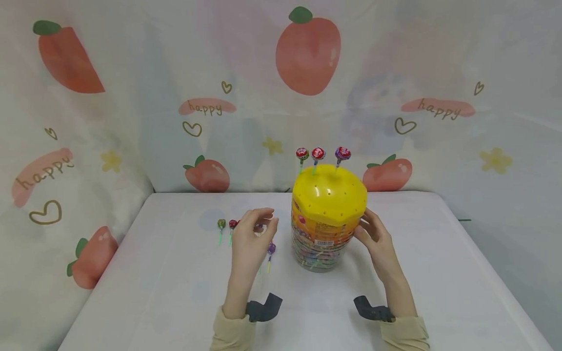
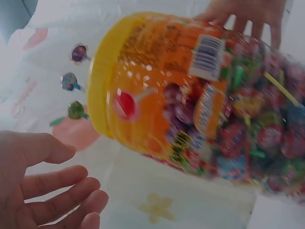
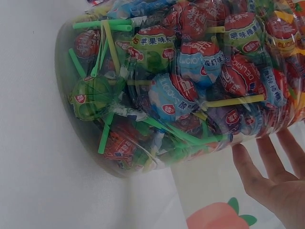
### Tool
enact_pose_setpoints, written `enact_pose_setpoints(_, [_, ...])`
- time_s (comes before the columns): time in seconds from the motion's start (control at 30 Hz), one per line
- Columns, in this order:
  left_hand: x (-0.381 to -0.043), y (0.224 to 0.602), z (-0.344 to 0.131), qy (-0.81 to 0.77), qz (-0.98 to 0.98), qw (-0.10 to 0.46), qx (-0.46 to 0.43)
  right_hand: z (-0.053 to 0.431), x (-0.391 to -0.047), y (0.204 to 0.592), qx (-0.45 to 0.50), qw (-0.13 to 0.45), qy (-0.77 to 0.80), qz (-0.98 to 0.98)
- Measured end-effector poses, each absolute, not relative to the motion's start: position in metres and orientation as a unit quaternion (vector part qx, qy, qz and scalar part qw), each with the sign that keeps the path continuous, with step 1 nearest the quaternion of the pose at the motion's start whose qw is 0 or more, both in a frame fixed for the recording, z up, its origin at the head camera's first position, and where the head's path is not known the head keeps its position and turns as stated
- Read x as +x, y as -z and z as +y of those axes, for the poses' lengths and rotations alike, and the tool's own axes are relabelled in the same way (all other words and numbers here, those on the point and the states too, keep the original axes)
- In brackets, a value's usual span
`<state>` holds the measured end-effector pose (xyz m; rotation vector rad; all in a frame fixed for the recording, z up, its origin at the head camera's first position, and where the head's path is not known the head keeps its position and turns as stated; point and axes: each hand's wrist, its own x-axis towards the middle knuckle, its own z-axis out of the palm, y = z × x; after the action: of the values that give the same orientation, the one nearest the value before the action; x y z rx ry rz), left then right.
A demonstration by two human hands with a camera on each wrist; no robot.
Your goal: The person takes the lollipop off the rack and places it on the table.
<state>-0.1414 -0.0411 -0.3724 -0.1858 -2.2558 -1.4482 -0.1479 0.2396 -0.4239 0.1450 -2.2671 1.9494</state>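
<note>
Here's the clear jar (image 1: 325, 248) upright on the white table (image 1: 153, 273), wrapped candies (image 3: 174, 95) and coloured sticks showing through its wall! Its yellow lid (image 1: 327, 192) is on, and three standing lollipops (image 1: 318, 154) rise from the lid's far side. To the jar's right, the right hand (image 1: 375, 236) has its fingertips against the wall, fingers extended rather than clenched. Over on the jar's left, the left hand (image 1: 254, 234) hovers apart from it, empty, thumb and loosely bent fingers spread. Also left of the jar, on the table: a green lollipop (image 1: 221, 224), a red lollipop (image 1: 232, 224) and a purple lollipop (image 1: 271, 248), with more partly hidden by that hand. Behind the jar hangs a fruit-printed backdrop (image 1: 254, 58).
</note>
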Motion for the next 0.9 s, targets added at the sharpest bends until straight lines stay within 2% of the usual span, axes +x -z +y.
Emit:
enact_pose_setpoints(0.5, [-0.146,0.327,-0.017,0.538,-0.784,0.278,-0.136,0.242,-0.148,0.424,0.044,0.074,-0.648,-0.757])
enact_pose_setpoints(0.9, [-0.163,0.298,0.002,0.560,-0.764,0.275,-0.165,0.241,-0.150,0.426,0.050,0.074,-0.648,-0.757])
